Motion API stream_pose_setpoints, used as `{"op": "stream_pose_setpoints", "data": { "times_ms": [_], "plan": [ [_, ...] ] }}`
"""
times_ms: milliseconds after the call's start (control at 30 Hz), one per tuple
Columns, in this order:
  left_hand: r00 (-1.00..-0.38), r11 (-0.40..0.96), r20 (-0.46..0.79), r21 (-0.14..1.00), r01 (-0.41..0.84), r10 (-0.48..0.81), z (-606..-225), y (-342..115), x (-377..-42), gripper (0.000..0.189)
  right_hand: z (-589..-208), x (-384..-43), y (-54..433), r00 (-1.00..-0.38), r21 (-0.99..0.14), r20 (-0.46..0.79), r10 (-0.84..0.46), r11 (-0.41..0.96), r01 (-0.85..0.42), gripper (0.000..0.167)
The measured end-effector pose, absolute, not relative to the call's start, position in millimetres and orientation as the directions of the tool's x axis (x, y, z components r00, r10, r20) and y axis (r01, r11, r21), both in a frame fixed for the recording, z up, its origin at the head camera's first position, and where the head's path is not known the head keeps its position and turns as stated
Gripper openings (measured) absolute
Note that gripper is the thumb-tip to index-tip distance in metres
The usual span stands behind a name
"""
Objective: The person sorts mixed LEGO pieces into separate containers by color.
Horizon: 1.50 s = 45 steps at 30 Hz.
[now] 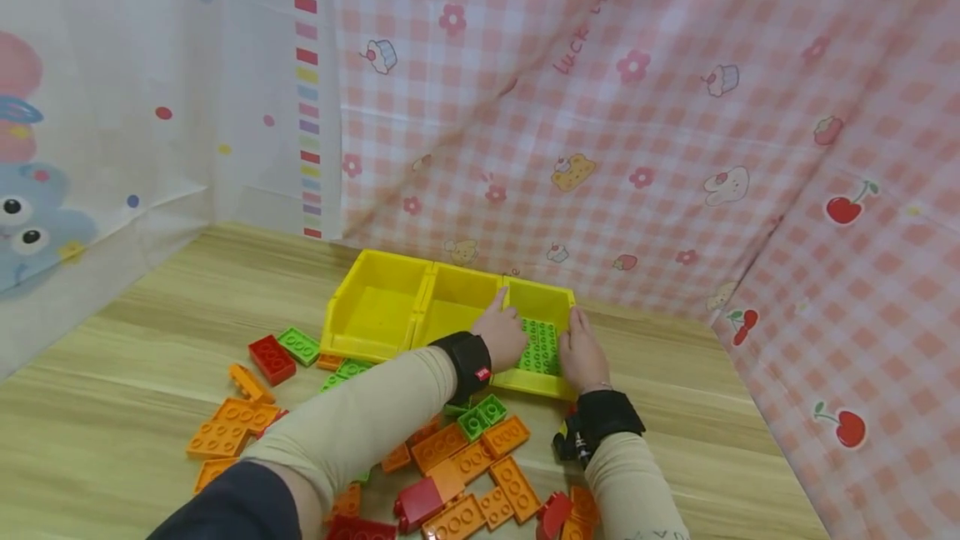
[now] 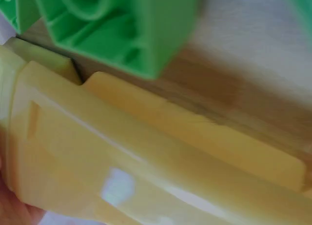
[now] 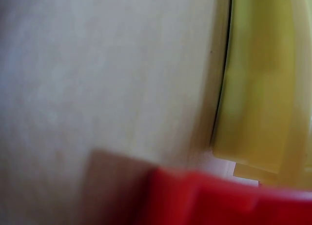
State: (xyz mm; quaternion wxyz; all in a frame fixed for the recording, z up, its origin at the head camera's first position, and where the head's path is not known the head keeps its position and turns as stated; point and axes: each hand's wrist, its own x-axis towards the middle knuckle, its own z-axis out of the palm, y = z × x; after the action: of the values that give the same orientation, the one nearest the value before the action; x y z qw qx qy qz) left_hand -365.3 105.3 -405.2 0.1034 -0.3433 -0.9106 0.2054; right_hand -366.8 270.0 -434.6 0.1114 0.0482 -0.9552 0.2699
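Three yellow bins stand side by side: a left bin (image 1: 382,307), a middle bin (image 1: 459,290) and a right bin (image 1: 540,294). Green building bricks (image 1: 540,347) lie studs up inside the right one. At that bin's left wall, my left hand (image 1: 501,336) grips the side, one finger reaching along the rim. My right hand (image 1: 585,352) holds its opposite wall, fingers along the outer side. Close up in the left wrist view are a yellow bin wall (image 2: 122,142) and a green brick (image 2: 117,34). A yellow wall (image 3: 258,88) also shows in the right wrist view.
Orange bricks (image 1: 513,486), green bricks (image 1: 482,417) and red bricks (image 1: 272,359) lie scattered before the bins, partly hidden under the left forearm. A red piece (image 3: 219,200) sits near the right wrist. Patterned curtains (image 1: 637,123) enclose the wooden surface (image 1: 667,407).
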Motion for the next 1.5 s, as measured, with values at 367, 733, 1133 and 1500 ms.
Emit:
{"op": "stream_pose_setpoints", "data": {
  "times_ms": [367, 733, 1133, 1500],
  "plan": [
    [-0.541, 0.576, 0.201, -0.345, 0.741, 0.817, -389.2, 48.3, -329.8, 0.023, -434.3, -367.4, 276.3, -0.977, -0.504, 0.211, -0.043, 0.852, -0.146, 0.052],
    [-0.360, 0.354, 0.087, -0.500, 0.790, 0.929, -379.3, -49.2, -264.3, 0.017, -427.7, -363.9, 284.4, -0.980, -0.495, 0.195, -0.035, 0.859, -0.129, 0.053],
    [-0.579, 0.567, 0.099, -0.390, 0.726, 0.809, -408.9, -108.1, -267.5, 0.007, -432.1, -365.3, 284.3, -0.980, -0.476, 0.195, -0.027, 0.871, -0.119, 0.053],
    [-0.698, 0.679, 0.042, -0.279, 0.679, 0.715, -423.7, -121.5, -275.8, 0.014, -433.8, -365.9, 267.9, -0.978, -0.487, 0.203, -0.043, 0.862, -0.139, 0.053]
  ]
}}
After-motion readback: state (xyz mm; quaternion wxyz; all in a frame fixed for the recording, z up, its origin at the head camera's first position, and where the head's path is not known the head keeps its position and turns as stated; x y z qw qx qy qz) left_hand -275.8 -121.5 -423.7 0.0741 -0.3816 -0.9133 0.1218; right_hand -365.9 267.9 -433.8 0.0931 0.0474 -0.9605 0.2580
